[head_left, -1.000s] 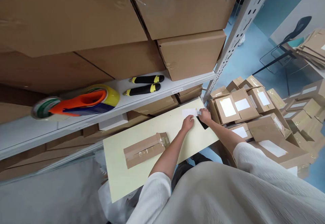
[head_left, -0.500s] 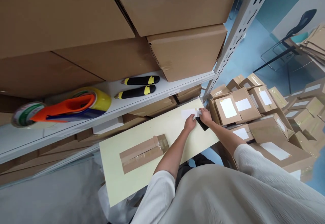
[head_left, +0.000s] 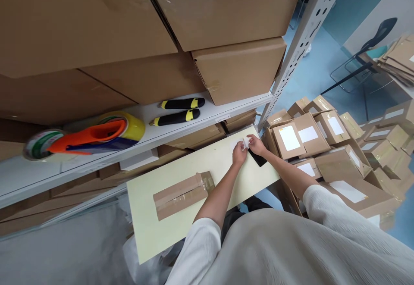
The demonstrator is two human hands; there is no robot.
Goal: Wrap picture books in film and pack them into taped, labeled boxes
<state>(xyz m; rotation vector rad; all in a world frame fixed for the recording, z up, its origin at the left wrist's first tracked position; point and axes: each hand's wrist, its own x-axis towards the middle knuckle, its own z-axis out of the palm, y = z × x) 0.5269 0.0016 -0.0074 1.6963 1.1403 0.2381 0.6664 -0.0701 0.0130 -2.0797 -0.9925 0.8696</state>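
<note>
My left hand (head_left: 239,154) and my right hand (head_left: 256,145) are close together over the far right part of the pale yellow board (head_left: 181,242). Both have their fingers closed on a small white paper label (head_left: 246,142), partly hidden by the fingers. Under my right wrist lies a flat black object (head_left: 258,158), partly covered; its kind I cannot make out. Farther left on the board rests a long, flat cardboard box (head_left: 179,196) with clear tape along its seam and right end.
On the white shelf (head_left: 220,104) lie a black and yellow utility knife (head_left: 183,103), another knife (head_left: 176,117) and an orange tape dispenser (head_left: 89,136) beside tape rolls. Large cartons (head_left: 239,69) fill the shelf. Labelled boxes (head_left: 291,140) are piled at right beside a metal post (head_left: 297,52).
The white label has been lifted and bent up between my hands, where it lay flatter before. My hands have shifted slightly left, and the view has moved a little.
</note>
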